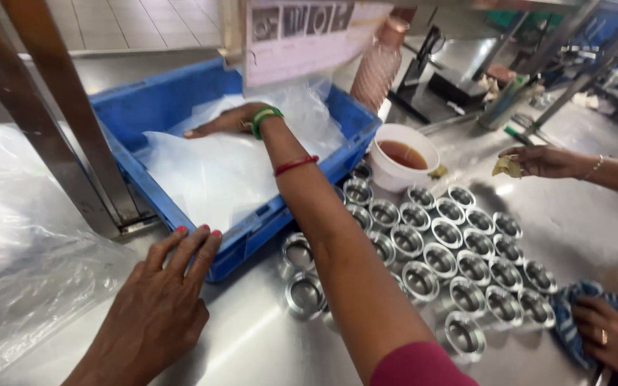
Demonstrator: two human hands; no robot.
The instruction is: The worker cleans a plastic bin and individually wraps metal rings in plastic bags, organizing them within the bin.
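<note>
a: steel table (252, 343), crowded. left hand (159, 300) lies flat and open on the blue crate (144, 107) corner; right hand (227, 121), fingers spread, presses the plastic sheet (209, 171) inside the crate.

b: if the crate slides, i think it can push the steel cups (438, 257) just beside it, or the sauce bowl (402, 154).

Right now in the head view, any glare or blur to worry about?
Head view: glare on the steel table and plastic sheet in the blue crate; left hand and right hand sharp enough; paper notice and background soft.
</note>
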